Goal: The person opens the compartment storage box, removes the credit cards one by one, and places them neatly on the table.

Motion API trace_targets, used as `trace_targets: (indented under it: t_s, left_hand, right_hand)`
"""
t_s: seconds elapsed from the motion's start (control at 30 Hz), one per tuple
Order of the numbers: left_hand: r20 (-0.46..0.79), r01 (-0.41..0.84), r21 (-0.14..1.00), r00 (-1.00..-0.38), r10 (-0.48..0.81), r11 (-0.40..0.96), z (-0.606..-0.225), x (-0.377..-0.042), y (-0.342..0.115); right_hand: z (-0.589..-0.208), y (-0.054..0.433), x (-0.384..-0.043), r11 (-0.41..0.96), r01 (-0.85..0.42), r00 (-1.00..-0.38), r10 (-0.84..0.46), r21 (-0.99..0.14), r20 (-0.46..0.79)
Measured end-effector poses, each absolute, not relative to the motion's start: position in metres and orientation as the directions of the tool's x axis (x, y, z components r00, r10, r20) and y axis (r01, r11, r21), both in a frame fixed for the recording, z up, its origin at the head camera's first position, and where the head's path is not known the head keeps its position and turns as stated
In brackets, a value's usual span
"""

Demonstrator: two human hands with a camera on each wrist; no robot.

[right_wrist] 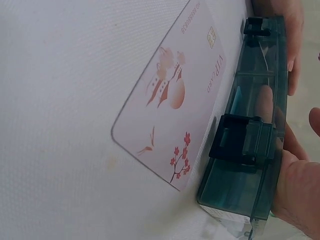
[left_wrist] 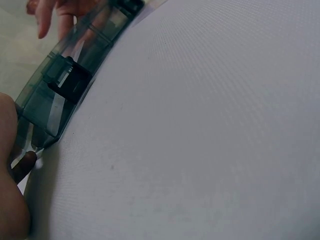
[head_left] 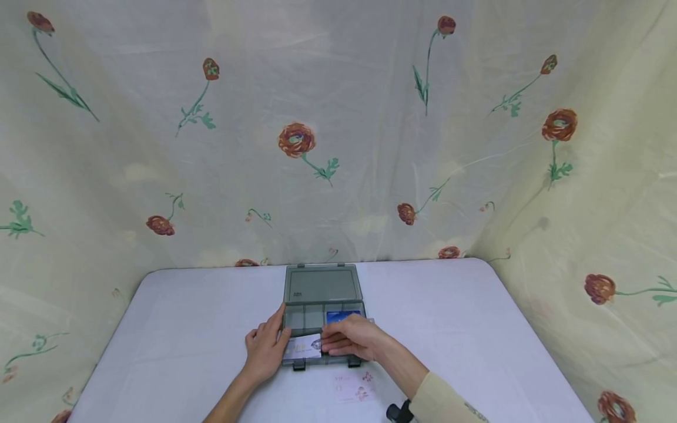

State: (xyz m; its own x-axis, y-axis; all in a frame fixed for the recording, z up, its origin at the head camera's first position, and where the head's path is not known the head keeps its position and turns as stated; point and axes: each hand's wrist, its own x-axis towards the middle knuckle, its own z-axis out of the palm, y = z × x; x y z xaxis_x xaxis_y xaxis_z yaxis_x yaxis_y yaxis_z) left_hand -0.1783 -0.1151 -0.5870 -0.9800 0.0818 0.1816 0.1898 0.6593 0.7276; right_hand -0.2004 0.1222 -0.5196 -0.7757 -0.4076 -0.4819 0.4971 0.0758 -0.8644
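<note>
A translucent dark-green storage box (head_left: 314,318) lies with its lid (head_left: 324,286) folded back, away from me. My left hand (head_left: 265,351) grips the box's left side, thumb over the rim and fingers along the outer wall. A white card (head_left: 304,346) lies in the front left part, its right end beside my right hand (head_left: 352,336). The right hand's fingers reach down into the front of the box, spread and fairly straight; one fingertip (right_wrist: 265,103) shows through the front wall. Behind that hand, a blue card (head_left: 338,316) sits in the back right compartments, partly covered.
A pale pink VIP card (right_wrist: 172,95) lies flat on the white tabletop (head_left: 201,317), just in front of the box. Two black latches (head_left: 299,365) stick out from the box's front edge. Flower-printed curtains (head_left: 344,205) enclose the table at the back and sides.
</note>
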Motion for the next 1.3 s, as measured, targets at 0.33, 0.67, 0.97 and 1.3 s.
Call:
trace_targets:
  t_s: [0.33,0.67,0.97,1.3]
  left_hand:
    - [0.205,0.206,0.731,-0.976,0.079,0.651,-0.5851,-0.1774,-0.1147]
    - [0.196,0.197,0.729,-0.978,0.076,0.656,-0.5877,-0.1782,-0.1154]
    - [0.185,0.194,0.726,-0.979,0.084,0.660,-0.5879,-0.1790,-0.1162]
    - [0.168,0.180,0.720,-0.982,0.083,0.670,-0.5861,-0.1785,-0.1149]
  right_hand:
    - [-0.5202,0.1221,-0.2027,0.073,0.496,-0.773,-0.416,-0.865,-0.479]
    - [-0.5211,0.1219,-0.2016,0.078,0.498,-0.768,-0.422,-0.864,-0.481]
    - [-0.5199,0.1215,-0.2009,0.087,0.500,-0.762,-0.428,-0.862,-0.485]
    - [-0.5164,0.1199,-0.1997,0.104,0.491,-0.768,-0.417,-0.865,-0.487]
